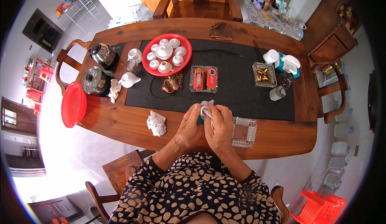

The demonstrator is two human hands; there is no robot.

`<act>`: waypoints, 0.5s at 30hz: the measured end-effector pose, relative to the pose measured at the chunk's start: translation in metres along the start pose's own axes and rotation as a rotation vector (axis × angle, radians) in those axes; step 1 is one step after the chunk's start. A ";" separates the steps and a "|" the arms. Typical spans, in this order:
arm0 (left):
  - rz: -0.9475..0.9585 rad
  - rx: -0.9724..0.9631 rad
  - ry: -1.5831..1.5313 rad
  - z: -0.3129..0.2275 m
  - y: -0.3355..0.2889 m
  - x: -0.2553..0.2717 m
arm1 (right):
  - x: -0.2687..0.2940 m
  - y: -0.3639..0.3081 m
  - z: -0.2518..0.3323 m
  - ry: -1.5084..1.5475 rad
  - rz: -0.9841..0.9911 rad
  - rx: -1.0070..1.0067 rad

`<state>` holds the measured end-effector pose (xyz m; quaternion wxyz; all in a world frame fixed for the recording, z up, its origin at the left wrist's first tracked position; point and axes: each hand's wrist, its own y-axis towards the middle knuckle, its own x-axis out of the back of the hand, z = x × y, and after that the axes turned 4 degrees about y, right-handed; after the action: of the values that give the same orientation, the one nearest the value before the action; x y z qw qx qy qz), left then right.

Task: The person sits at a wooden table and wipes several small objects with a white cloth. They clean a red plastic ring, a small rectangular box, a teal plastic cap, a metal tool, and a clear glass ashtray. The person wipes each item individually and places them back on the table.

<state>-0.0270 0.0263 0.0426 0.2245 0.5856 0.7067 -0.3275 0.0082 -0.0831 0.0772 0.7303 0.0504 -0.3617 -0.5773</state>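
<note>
Both hands are held close together above the near edge of the table (108, 121), the right hand (219, 124) with its thumb and fingers bent closed on a grey-white cloth (207, 110), the left hand (189, 121) cupped inward against it. A small dark green object (200, 120) is partly seen between them; its kind cannot be told, nor can it be told how far the left fingers are closed, since they are hidden. The cloth is bunched at the fingertips, perhaps so that it can be pressed against the green object, which is probably steadied from the left. Just to the right of the hands, a ribbed glass dish (251, 134) is set flat on the wood, seemingly within easy reach; to their left, a crumpled white cloth (156, 123) is laid apart. Straight beyond them, two red packets (211, 78) are placed side by side in a glass tray (204, 90), probably to be kept tidy. Farther off to the left, white cups (154, 64) are gathered on a round red tray (145, 51), likely so that the set can be carried together. Printed marks are borne by the red packets and by a teal tissue pack (286, 66) far to the right, but no wording can be made out reliably.
</note>
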 end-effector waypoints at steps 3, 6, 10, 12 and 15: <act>-0.091 -0.020 0.012 0.001 0.004 -0.005 | -0.003 -0.008 -0.002 0.003 0.049 -0.080; -0.169 -0.008 -0.011 -0.003 0.006 -0.004 | -0.004 -0.021 -0.004 0.045 0.124 -0.144; -0.164 0.010 0.025 -0.006 0.006 0.001 | 0.008 -0.032 -0.001 0.104 0.268 -0.042; -0.149 0.055 -0.008 -0.009 0.005 0.007 | 0.018 -0.032 -0.002 0.188 0.312 0.019; -0.125 0.086 -0.127 -0.004 0.001 0.004 | 0.026 -0.022 0.002 0.234 0.239 0.070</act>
<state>-0.0268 0.0322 0.0419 0.2225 0.5277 0.7114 -0.4074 -0.0094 -0.1128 0.0804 0.8287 0.0995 -0.2976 -0.4635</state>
